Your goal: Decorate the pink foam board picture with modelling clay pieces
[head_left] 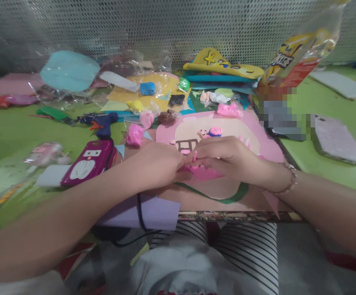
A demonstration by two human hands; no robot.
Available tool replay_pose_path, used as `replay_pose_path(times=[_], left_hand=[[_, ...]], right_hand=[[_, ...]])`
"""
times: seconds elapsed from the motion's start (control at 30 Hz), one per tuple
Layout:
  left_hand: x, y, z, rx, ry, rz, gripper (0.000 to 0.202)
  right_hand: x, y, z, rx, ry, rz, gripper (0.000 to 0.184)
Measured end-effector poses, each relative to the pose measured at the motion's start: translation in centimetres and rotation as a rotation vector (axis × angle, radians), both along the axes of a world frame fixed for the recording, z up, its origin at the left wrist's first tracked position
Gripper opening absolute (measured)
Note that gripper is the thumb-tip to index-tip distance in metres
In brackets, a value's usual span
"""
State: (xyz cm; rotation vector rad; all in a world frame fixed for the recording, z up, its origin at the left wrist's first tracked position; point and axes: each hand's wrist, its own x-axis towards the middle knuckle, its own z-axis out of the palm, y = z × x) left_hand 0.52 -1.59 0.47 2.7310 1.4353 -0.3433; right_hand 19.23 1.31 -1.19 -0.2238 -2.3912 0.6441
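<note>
Fingertips of the left hand (pixel 161 164) and the right hand (pixel 230 153) are brought together over a paper picture (pixel 273 143), with the backs of both hands turned up. The left forearm is angled in from 8 o'clock and the right from 4 o'clock; a bracelet (pixel 292 180) is worn on the right wrist. The left fingers are bent and largely hidden; the right fingers are curved over towards them.

A thin pink strip (pixel 195 155) is seen upright where the fingertips meet. Neither hand is spread wide, but it cannot be told which one grips the strip, or whether both do. A pink patch (pixel 207 174) is partly covered by the right hand, between 4 and 5 o'clock from the meeting fingertips.

From that same spot, a brown frame (pixel 188 141) is set just beside at 12 o'clock, and a snail figure (pixel 215 132) is placed near at 1 o'clock. A pink lump (pixel 134 134) is found near the left hand at 10 o'clock, with a glue gun (pixel 104 126) set farther out. A purple power strip (pixel 85 164) is placed at 9 o'clock, and a phone (pixel 338 139) is laid well apart at 3 o'clock.
</note>
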Motion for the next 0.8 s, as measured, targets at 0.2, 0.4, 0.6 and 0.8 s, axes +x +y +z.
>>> replay_pose_path(times=[0.2, 0.4, 0.6, 0.8], left_hand=[[-0.14, 0.18, -0.18, -0.020, 0.009, -0.006, 0.048], [-0.27, 0.30, -0.47, -0.004, -0.017, -0.023, 0.046], [-0.33, 0.11, -0.29, 0.017, -0.017, -0.040, 0.046], [-0.19, 0.17, -0.09, -0.021, -0.004, -0.023, 0.050]], right_hand=[[0.16, 0.11, -0.27, 0.020, -0.036, -0.002, 0.022], [0.20, 0.09, -0.15, 0.061, -0.035, 0.038, 0.024], [0.21, 0.00, -0.02, 0.057, -0.028, 0.044, 0.025], [0.24, 0.04, -0.05, 0.061, -0.024, 0.029, 0.026]])
